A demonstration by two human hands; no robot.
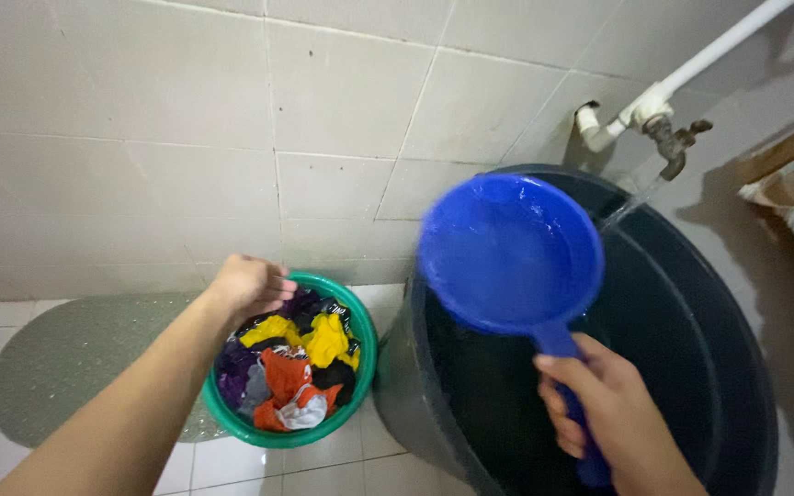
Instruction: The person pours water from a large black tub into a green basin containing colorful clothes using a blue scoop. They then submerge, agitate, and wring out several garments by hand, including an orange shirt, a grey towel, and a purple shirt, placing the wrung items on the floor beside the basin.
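A tiled wall [232, 119] and white tiled floor [323, 473] frame the scene, a grey-green mat [75, 358] at 9 o'clock. The right hand [613, 418], at 5 o'clock, has its grip closed around the handle of a blue water dipper [507, 253] raised over a dark barrel [691, 367]. A tap [673, 138] at 2 o'clock runs water. The left hand [250, 283], fingers curled, touches the rim of a green basin [365, 354] full of coloured clothes [291, 367].

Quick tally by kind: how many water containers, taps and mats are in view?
Dippers: 1, blue dipper, held in the right hand
Basins: 1, green basin, left hand at its rim
Barrels: 1, dark barrel
Taps: 1, tap
Mats: 1, mat
Total: 5
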